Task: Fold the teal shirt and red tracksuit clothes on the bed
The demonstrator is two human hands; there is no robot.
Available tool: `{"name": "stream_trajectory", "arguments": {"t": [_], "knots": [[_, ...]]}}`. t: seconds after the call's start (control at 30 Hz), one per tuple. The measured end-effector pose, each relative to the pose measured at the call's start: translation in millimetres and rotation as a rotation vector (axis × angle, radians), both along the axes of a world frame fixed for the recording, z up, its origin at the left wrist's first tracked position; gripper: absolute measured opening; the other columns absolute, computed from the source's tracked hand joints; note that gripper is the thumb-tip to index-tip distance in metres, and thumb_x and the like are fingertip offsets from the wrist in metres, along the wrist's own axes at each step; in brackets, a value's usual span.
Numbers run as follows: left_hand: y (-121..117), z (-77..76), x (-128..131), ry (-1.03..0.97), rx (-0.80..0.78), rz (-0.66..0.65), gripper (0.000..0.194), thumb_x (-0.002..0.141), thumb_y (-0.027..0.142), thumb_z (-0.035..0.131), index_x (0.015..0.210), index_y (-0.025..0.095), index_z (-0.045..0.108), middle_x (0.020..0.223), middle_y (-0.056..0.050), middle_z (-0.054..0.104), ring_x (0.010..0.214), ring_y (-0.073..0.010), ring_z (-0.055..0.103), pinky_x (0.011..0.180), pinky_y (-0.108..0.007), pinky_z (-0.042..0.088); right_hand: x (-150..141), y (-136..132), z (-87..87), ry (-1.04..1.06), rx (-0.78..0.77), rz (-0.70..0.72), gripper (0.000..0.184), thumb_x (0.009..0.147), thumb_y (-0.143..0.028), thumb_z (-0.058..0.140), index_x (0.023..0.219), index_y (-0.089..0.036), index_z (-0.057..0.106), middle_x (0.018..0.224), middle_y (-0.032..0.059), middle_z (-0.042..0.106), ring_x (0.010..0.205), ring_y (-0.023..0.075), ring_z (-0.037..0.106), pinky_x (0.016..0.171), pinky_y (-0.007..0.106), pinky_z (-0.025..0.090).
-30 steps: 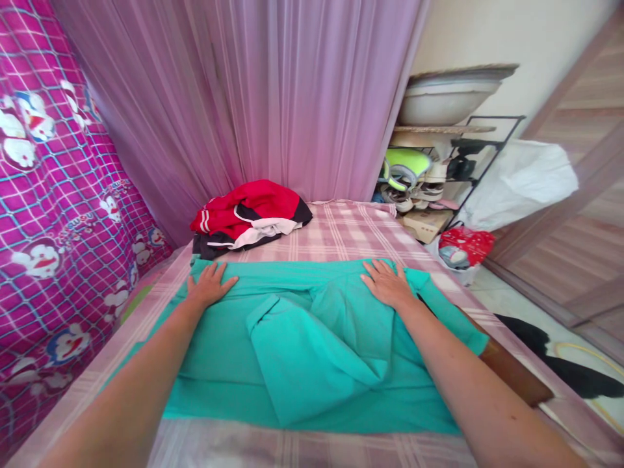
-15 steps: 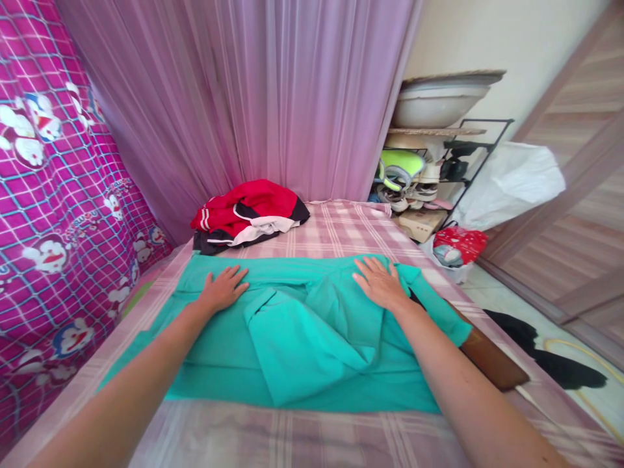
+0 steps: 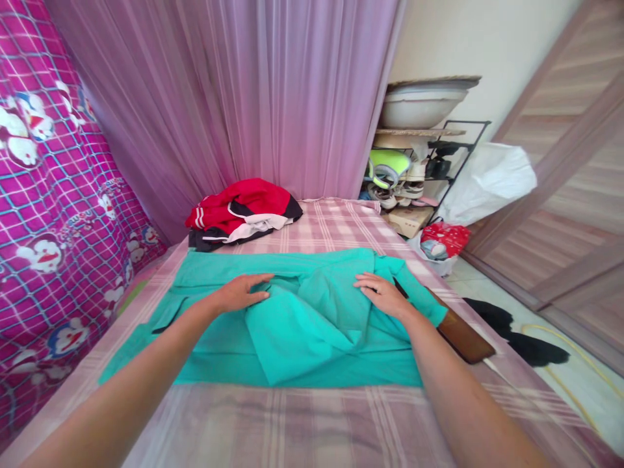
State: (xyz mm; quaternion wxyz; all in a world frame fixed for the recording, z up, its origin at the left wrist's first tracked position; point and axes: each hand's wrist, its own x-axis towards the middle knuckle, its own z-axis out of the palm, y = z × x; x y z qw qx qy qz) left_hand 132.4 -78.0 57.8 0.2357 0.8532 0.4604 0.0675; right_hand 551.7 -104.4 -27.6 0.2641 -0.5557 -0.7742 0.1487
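From the head view, the only one there is, I see a teal-green fabric garment (image 3: 312,344) spread across the middle of the frame, on a bed covered with a pink-and-white plaid sheet (image 3: 331,429). The bare left hand (image 3: 244,292), left of centre, has its fingers stretched out and its thumb parted from them, around the upper end of the loose flap folded over the garment; I cannot tell whether it has hold of any fabric. The bare right hand (image 3: 380,294), right of centre, is loosely spread, its fingers a little bent and gripping nothing I can see, on or just above the garment. To my eye, this wants flat palms and light, even pressure, working the bunched creases in the centre outward, with one hand pinning the far edge so the layers beneath don't drag. I'd also mind the brown, flat, phone-like slab (image 3: 468,337) at the lower right, partly under the garment's edge. As for writing, the magenta checked cloth printed with white-and-blue cartoon figures (image 3: 29,208) at the left carries pale slanting letters, too warped to read surely. The pale cardboard box (image 3: 408,221) at the right has faint marks, too small to make out. I spot no brand label on the garment.
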Motion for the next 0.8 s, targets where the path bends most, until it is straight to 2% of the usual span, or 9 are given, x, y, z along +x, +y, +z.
{"name": "stream_trajectory", "arguments": {"t": [0.1,0.2,0.3,0.37,0.47,0.6,0.73,0.8], "knots": [[2,1.1,4,0.053,0.01,0.013,0.064,0.079,0.055,0.055,0.134,0.024,0.058,0.126,-0.006,0.067,0.116,-0.0256,0.06,0.103,-0.037,0.044,3,-3,-4.7,0.061,-0.001,0.004,0.034,0.085,-0.02,0.05,0.105,-0.029,0.076,0.127,0.0037,0.068,0.133,0.0262,0.05,0.113,0.053,0.038],[2,5.8,1,0.099,0.041,0.005,0.049,0.075,0.054,0.058,0.11,0.023,0.069,0.116,-0.006,0.069,0.11,-0.0252,0.061,0.101,-0.036,0.044,5,-2,-9.4,0.08,0.002,0.005,0.038,0.081,-0.014,0.051,0.104,-0.029,0.076,0.127,0.0032,0.068,0.133,0.026,0.05,0.114,0.053,0.036],[-5,18.2,-7,0.036,0.009,0.023,0.041,0.072,0.056,0.058,0.096,0.022,0.064,0.113,-0.005,0.067,0.108,-0.0233,0.059,0.099,-0.035,0.045,6,-1,-12.1,0.085,0.013,0.013,0.04,0.079,-0.012,0.051,0.106,-0.029,0.076,0.128,0.0025,0.068,0.133,0.0249,0.05,0.115,0.052,0.035],[-12,32.5,-16,-0.017,-0.065,0.055,0.041,0.071,0.057,0.058,0.093,0.022,0.06,0.108,-0.003,0.067,0.102,-0.0214,0.06,0.094,-0.034,0.047,6,-1,-11.6,0.082,0.006,0.018,0.042,0.079,-0.012,0.051,0.109,-0.029,0.075,0.13,0.0025,0.066,0.134,0.0247,0.049,0.116,0.051,0.034],[-25,61.8,-32,-0.084,-0.149,0.135,0.043,0.069,0.059,0.061,0.091,0.023,0.055,0.088,0.002,0.063,0.084,-0.0169,0.059,0.078,-0.029,0.051,5,-3,-8.3,0.058,-0.032,0.016,0.05,0.075,-0.009,0.05,0.116,-0.027,0.072,0.135,0.0033,0.063,0.138,0.0252,0.044,0.117,0.051,0.031],[-45,104.9,-52,-0.306,-0.199,0.317,0.047,0.062,0.058,0.07,0.092,0.025,0.054,0.078,0.005,0.057,0.071,-0.0126,0.056,0.064,-0.024,0.051,3,-5,-4.9,0.009,-0.067,-0.002,0.059,0.073,-0.006,0.046,0.125,-0.025,0.067,0.142,0.0028,0.057,0.141,0.0225,0.039,0.119,0.047,0.028],[-58,138.8,-58,-0.481,-0.183,0.577,0.061,0.05,0.059,0.076,0.097,0.027,0.053,0.073,0.006,0.059,0.059,-0.0124,0.056,0.053,-0.026,0.052,1,-4,-5.0,-0.041,-0.019,-0.036,0.048,0.083,-0.017,0.049,0.128,-0.025,0.065,0.141,0.0054,0.058,0.142,0.0244,0.038,0.116,0.049,0.032],[-58,149.0,-58,-0.521,-0.122,0.638,0.065,0.048,0.06,0.077,0.099,0.027,0.054,0.071,0.006,0.058,0.056,-0.0115,0.055,0.05,-0.025,0.05,-1,-3,-4.7,-0.054,0.017,-0.048,0.041,0.089,-0.026,0.049,0.125,-0.025,0.066,0.139,0.0072,0.06,0.141,0.0256,0.04,0.114,0.05,0.034]]}}
